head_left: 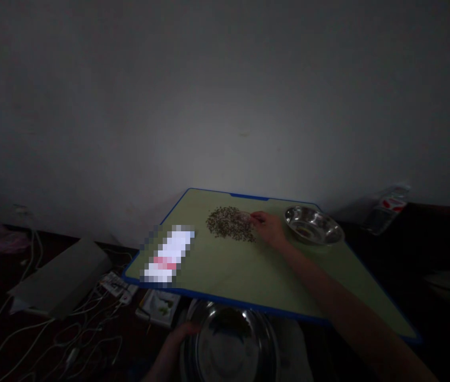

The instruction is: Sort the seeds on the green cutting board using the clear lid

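A loose pile of small dark bits (225,225), like seeds or beans, is spread across a pale green board with a blue edge (280,270). At the pile's right side my right hand (268,227) is closed, its fingertips pinching a small, pale, rounded thing that is too dim to name. Below the board's near edge sits a large shiny metal bowl (228,345). My left hand (179,337) grips the left rim of that bowl; most of its fingers are hidden. A smaller metal bowl (314,225) stands on the board, just right of my right hand.
On the board's left lies a bright, blurred-out rectangular screen (169,257). White cables (77,339) and a grey flat box (61,273) are on the dark floor at left. A clear plastic bottle or pack (387,209) leans by the wall at right.
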Demonstrator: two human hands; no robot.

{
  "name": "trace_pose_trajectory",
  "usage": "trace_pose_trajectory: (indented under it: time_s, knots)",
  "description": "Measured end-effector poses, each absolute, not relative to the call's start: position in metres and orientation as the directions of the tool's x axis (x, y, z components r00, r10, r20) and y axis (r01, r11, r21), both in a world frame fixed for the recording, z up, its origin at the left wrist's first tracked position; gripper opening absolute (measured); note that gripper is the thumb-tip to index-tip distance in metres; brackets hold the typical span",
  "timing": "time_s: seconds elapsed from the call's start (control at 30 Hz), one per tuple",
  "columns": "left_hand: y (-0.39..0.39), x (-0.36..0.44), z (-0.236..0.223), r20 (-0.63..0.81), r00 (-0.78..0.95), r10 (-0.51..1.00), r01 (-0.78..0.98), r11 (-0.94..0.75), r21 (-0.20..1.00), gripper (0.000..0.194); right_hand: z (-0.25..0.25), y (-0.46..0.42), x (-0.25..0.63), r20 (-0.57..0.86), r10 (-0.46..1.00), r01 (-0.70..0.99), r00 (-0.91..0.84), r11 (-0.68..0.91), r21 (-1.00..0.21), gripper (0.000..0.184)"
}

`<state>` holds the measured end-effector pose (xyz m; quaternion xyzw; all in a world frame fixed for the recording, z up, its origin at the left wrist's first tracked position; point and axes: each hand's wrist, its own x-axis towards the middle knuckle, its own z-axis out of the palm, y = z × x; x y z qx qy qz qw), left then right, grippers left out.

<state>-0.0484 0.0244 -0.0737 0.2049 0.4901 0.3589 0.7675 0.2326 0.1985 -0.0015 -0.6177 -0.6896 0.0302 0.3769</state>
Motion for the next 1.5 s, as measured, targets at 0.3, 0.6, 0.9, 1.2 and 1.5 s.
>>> trace_pose_trajectory:
  time_s: [0.3,0.6,0.9,1.2,1.5]
  knots:
    - [0.039,-0.049,-0.076,-0.673,0.220,0.706,-0.286,0.706,0.648,0.018,0.003,0.200,0.225,0.481,0.876,0.862,0.030,0.221,-0.456,0.022]
    - [0.025,-0.045,-0.062,-0.685,0.243,0.687,-0.341,0.721,0.603,0.006,-0.004,0.192,0.223,0.481,0.876,0.868,-0.036,0.266,-0.418,0.024]
    - [0.020,-0.036,-0.046,-0.742,0.271,0.613,-0.346,0.782,0.519,0.012,0.000,0.183,0.219,0.497,0.864,0.865,-0.075,0.304,-0.398,0.024]
    - [0.018,-0.033,-0.043,-0.716,0.303,0.629,-0.373,0.770,0.518,0.014,0.000,0.165,0.223,0.522,0.846,0.822,-0.109,0.372,-0.432,0.026]
    - [0.020,-0.036,-0.046,-0.710,0.304,0.635,-0.360,0.767,0.531,0.013,-0.001,0.165,0.218,0.495,0.859,0.814,-0.132,0.379,-0.441,0.024]
